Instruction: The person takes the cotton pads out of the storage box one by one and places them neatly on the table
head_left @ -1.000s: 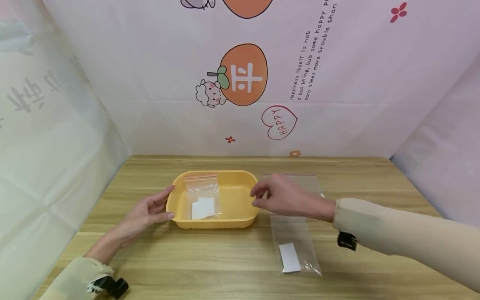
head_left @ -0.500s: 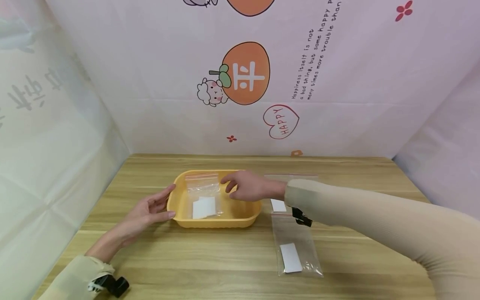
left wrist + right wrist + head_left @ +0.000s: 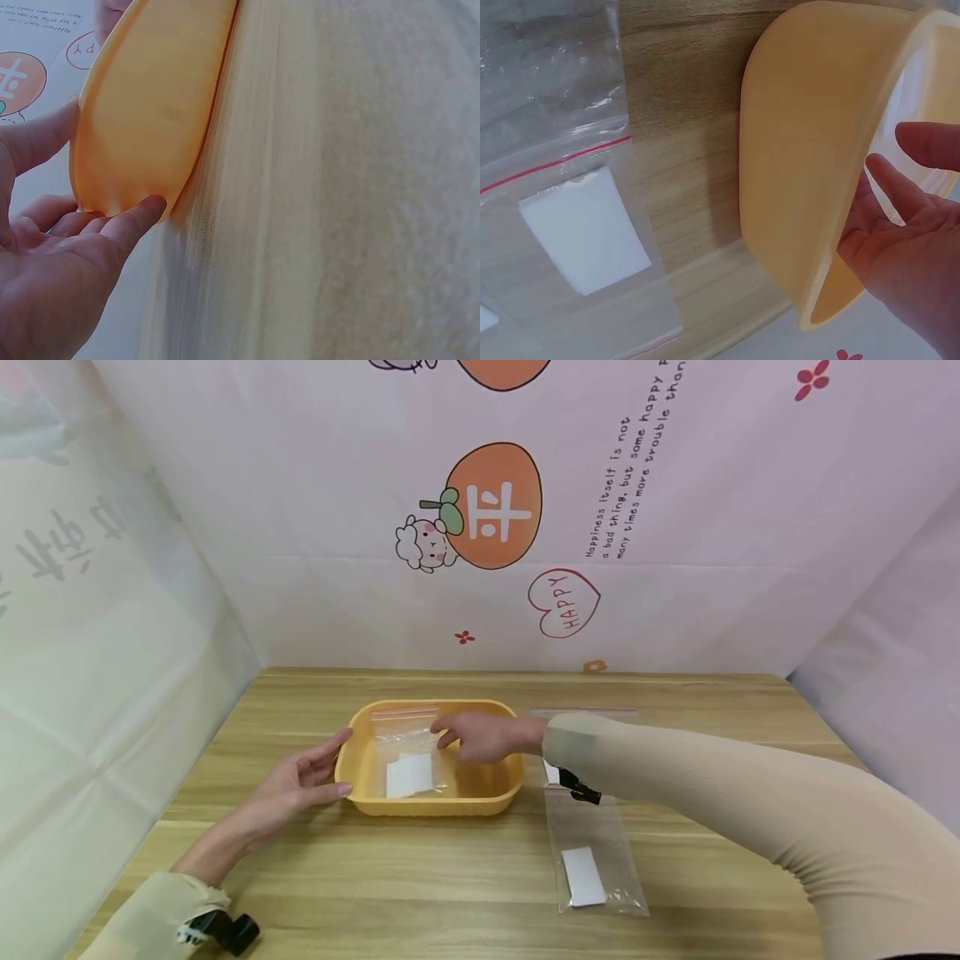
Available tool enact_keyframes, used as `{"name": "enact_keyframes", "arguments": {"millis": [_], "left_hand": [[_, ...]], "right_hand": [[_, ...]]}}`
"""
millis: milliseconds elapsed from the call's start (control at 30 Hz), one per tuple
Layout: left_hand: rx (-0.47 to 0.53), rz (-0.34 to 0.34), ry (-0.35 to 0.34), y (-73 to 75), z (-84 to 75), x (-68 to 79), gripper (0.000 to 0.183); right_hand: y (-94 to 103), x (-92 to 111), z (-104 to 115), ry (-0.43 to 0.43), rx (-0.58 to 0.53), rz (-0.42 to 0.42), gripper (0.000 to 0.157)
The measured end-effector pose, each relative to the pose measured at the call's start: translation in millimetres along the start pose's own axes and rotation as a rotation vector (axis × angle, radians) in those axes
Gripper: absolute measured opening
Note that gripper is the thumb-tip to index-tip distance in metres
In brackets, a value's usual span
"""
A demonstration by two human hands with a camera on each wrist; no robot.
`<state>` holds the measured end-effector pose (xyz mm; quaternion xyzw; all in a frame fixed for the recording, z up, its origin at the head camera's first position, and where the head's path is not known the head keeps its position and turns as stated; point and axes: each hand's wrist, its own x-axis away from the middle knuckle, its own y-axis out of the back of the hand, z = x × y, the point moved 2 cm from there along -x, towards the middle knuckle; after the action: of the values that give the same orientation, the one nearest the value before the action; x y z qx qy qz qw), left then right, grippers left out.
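Note:
My left hand (image 3: 288, 789) touches the left end of a yellow plastic basin (image 3: 431, 807). In the left wrist view, its thumb meets the rim and its fingertips rest against the outer wall of the basin (image 3: 154, 90). My right hand (image 3: 480, 737) reaches inside the basin, fingers loosely bent and thumb apart from them, holding nothing visible. Near its fingertips lies a clear zip bag (image 3: 401, 732) containing white cards (image 3: 408, 774); contact with it cannot be made out. In the right wrist view, the right hand (image 3: 915, 225) is partly past the basin's rim.
Right of the basin, clear zip bags lie on the wooden table (image 3: 420, 877). The nearer bag (image 3: 592, 827) holds a white card (image 3: 583, 877); the farther one, with a white card (image 3: 585, 229), is largely covered by my right forearm. A printed cloth (image 3: 337, 602) hangs behind.
My right hand has moved left, from beside the basin's right rim to inside it near the bag. The left hand stays at the basin's left end.

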<state>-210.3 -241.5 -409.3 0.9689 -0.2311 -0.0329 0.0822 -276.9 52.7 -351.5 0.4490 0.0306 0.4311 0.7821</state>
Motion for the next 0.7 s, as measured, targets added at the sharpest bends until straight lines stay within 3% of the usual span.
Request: {"name": "enact_keyframes", "arguments": {"millis": [200, 500, 700], "left_hand": [[0.013, 0.012, 0.001, -0.3, 0.5, -0.6, 0.087], [0.022, 0.015, 0.000, -0.6, 0.7, -0.5, 0.087], [0.023, 0.009, 0.001, -0.6, 0.1, -0.4, 0.085]], "right_hand": [[-3.6, -3, -4, 0.013, -0.110, -0.023, 0.067], [-8.0, -10, 4, 0.030, -0.492, -0.113, 0.063], [-12.9, -23, 14, 0.014, -0.595, -0.134, 0.064]]}}
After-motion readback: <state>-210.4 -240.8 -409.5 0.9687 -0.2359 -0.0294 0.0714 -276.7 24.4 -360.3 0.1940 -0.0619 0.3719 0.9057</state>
